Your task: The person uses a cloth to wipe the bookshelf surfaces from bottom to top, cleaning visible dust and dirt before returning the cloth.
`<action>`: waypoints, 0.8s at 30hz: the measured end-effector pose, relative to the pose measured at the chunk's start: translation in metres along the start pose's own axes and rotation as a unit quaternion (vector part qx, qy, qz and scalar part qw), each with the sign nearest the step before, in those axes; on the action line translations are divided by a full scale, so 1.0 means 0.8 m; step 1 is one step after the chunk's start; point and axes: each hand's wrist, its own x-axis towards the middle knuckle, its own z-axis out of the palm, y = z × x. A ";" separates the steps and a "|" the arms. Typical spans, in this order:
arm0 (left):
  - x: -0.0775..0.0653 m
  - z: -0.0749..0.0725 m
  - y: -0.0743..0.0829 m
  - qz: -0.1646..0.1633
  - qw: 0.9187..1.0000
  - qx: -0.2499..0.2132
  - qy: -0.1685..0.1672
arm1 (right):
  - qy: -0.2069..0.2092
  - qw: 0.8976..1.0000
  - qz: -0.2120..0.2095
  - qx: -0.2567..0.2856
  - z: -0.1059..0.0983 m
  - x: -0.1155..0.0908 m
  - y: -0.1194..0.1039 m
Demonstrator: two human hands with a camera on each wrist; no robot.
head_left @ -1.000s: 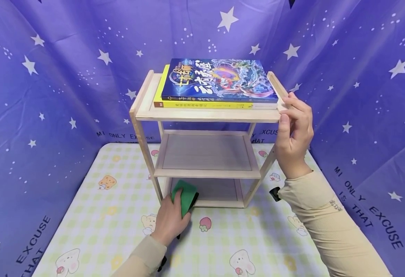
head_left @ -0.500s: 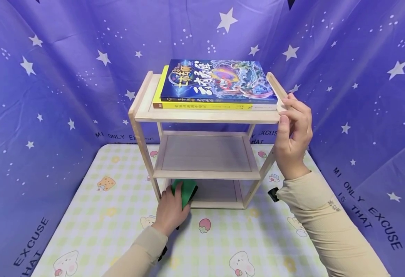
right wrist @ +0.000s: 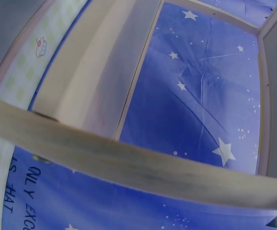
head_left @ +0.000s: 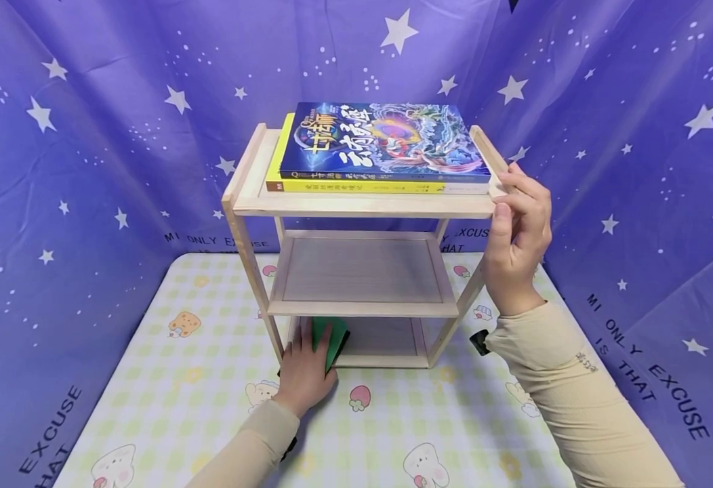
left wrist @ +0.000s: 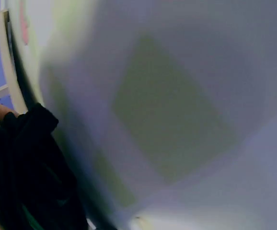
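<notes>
Two hands are at work on a pale wooden rack [head_left: 362, 205] that stands in the middle of the head view. At lower centre, the left hand [head_left: 306, 376] holds a green cloth [head_left: 336, 337] on the left part of the bottom shelf [head_left: 387, 337], its fingers fairly straight over the top and the thumb at the near edge. The left wrist view is blurred, but the cloth's dark underside seems bunched at that hand; how far the fingertips bend beneath it I cannot tell. At right of centre, the right hand [head_left: 518, 237] grips the rack's upper right corner, thumb in front and fingers bent over the side rail.

A blue book [head_left: 393, 142] with colourful art lies flat on a yellow book [head_left: 387, 186], both on the top board at upper centre. The middle shelf [head_left: 362, 271] sits between. Beneath the rack, a checked tablecloth [head_left: 198, 413] printed with cartoon figures fills the lower frame. A purple curtain [head_left: 118, 122] with white stars covers the upper part and both sides.
</notes>
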 end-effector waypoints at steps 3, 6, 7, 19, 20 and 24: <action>-0.003 0.005 -0.002 0.004 1.000 0.014 0.005 | 0.003 1.000 0.000 0.001 0.002 0.000 -0.003; -0.005 0.008 -0.003 0.010 1.000 0.024 0.013 | 0.004 1.000 0.001 0.002 0.005 0.000 -0.007; -0.006 0.009 -0.003 0.012 0.999 0.026 0.016 | 0.004 1.000 0.003 0.002 0.005 0.000 -0.008; -0.008 0.006 0.012 0.021 0.999 0.033 0.022 | 0.005 1.000 0.012 0.011 0.007 0.000 -0.015; -0.008 0.006 0.013 0.019 0.999 0.032 0.021 | 0.005 1.000 0.012 0.011 0.007 0.000 -0.014; -0.007 0.010 0.017 0.013 0.999 0.027 0.016 | 0.004 1.000 0.012 0.007 0.007 0.000 -0.014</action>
